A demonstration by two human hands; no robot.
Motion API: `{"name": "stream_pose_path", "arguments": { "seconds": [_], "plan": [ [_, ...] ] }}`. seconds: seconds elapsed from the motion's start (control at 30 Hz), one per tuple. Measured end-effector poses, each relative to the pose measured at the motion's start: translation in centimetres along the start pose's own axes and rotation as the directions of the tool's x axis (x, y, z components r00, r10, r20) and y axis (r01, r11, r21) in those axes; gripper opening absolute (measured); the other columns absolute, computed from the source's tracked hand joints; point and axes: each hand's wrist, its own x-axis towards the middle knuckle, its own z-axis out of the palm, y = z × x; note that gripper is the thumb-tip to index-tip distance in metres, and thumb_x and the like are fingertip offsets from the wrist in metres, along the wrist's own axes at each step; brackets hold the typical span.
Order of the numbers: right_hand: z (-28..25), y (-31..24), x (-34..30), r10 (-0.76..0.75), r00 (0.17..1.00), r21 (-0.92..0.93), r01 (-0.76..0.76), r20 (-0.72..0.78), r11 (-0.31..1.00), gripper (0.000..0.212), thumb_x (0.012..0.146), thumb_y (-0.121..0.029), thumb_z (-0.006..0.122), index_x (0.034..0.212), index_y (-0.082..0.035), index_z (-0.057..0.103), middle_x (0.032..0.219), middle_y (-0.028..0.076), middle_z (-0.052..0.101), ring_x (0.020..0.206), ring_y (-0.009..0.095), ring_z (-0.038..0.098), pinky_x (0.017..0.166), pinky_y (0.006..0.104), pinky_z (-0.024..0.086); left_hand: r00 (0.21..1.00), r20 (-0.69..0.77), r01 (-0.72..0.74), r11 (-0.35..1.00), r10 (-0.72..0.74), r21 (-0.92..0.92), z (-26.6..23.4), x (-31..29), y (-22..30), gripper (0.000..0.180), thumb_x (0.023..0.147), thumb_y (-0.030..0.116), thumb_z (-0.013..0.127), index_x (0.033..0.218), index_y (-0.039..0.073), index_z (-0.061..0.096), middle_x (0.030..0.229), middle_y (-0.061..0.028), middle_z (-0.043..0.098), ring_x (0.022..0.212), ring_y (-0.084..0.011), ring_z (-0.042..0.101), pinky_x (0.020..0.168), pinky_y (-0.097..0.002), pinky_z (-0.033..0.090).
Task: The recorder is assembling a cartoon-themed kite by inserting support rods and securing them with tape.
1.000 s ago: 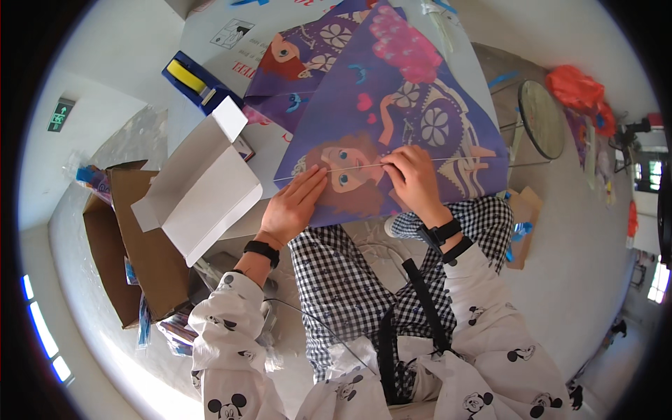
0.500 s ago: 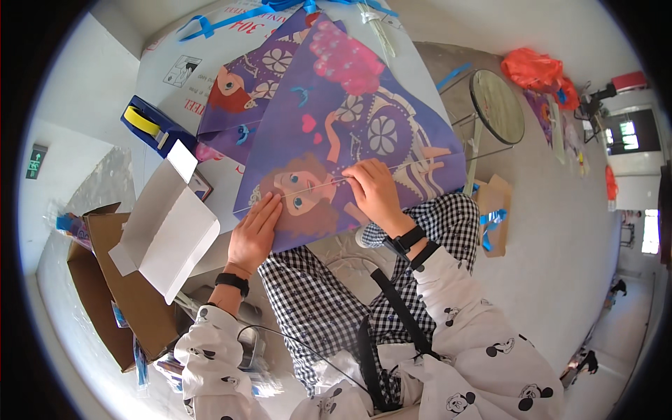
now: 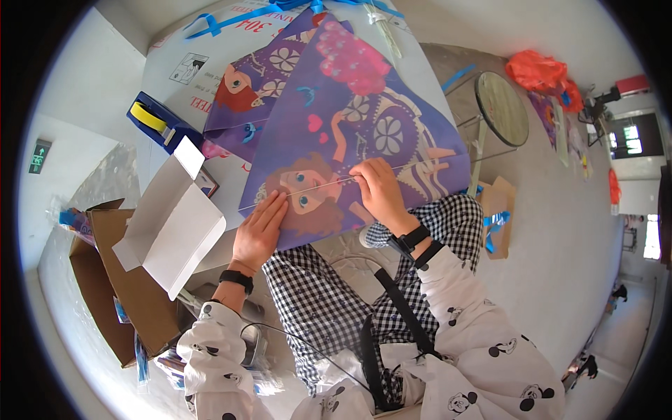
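A purple kite [image 3: 308, 147] printed with a cartoon princess lies in front of me on a large white printed box. Across its lower part runs a thin pale rod or string [image 3: 308, 189]; I cannot make out which. My left hand [image 3: 260, 227] rests flat at the kite's near left edge, fingers stretched out and tips close to that thin line. Near the middle, my right hand [image 3: 381, 192] has its thumb and fingers pinched together on the line. A second purple kite [image 3: 259, 87] lies partly beneath the first.
A blue tape dispenser [image 3: 157, 122] with yellow tape stands at the left on the white box [image 3: 164, 84]. Nearer are an open white carton [image 3: 175, 224] and a brown cardboard box [image 3: 126, 273]. Blue ribbon [image 3: 280, 8] lies at the far edge. A round stool [image 3: 502, 108] stands at the right.
The whole view has shifted slightly. Both hands keep nearly the same places on the kite, and the right still pinches the thin line.
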Motion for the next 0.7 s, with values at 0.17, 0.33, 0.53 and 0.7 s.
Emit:
{"name": "stream_pose_path", "arguments": {
  "seconds": [0.17, 0.33, 0.53, 0.7],
  "plan": [
    [0.09, -0.18, -0.01, 0.011, 1.0, -0.029, -0.01, 0.022, 1.0, 0.016, 0.08, 0.004, 0.059, 0.093, -0.004, 0.055, 0.085, 0.008, 0.056, 0.085, 0.028, 0.053, 0.076, 0.0385, 0.044, 1.0, 0.004, 0.0, 1.0, 0.0, 0.004, -0.14, -0.11, 0.01, 0.051, 0.073, -0.004, 0.054, 0.124, 0.001, 0.059, 0.136, -0.0099, 0.055, 0.129, -0.0252, 0.05, 0.101, -0.0377, 0.048],
    [0.08, 0.01, -0.01, 0.002, 1.0, -0.047, 0.0, 0.024, 0.999, 0.018, 0.079, 0.006, 0.059, 0.093, -0.004, 0.055, 0.085, 0.008, 0.056, 0.086, 0.028, 0.053, 0.076, 0.0387, 0.043, 1.0, -0.002, 0.009, 1.0, -0.009, -0.018, 0.01, -0.08, 0.04, 0.051, 0.074, -0.004, 0.054, 0.124, 0.001, 0.059, 0.136, -0.0098, 0.055, 0.129, -0.0255, 0.05, 0.101, -0.0379, 0.048],
    [-0.15, -0.53, 0.38, -0.023, 1.0, -0.053, 0.024, 0.007, 0.998, 0.017, 0.079, 0.006, 0.059, 0.091, -0.004, 0.054, 0.086, 0.009, 0.056, 0.086, 0.03, 0.053, 0.077, 0.0401, 0.042, 1.0, -0.007, 0.001, 1.0, -0.001, 0.011, -0.18, 0.07, 0.05, 0.05, 0.075, -0.003, 0.055, 0.125, 0.002, 0.058, 0.136, -0.0075, 0.055, 0.129, -0.0249, 0.05, 0.101, -0.0375, 0.049],
    [-0.09, -0.76, 0.49, -0.016, 1.0, -0.031, 0.016, 0.021, 0.999, 0.013, 0.081, 0.003, 0.059, 0.092, -0.004, 0.055, 0.086, 0.01, 0.055, 0.086, 0.031, 0.053, 0.077, 0.0412, 0.043, 1.0, 0.011, -0.001, 1.0, 0.001, 0.019, -0.67, -0.38, -0.07, 0.051, 0.076, 0.001, 0.058, 0.127, 0.002, 0.057, 0.138, -0.0074, 0.053, 0.13, -0.0247, 0.049, 0.101, -0.0362, 0.048]
  ]
}}
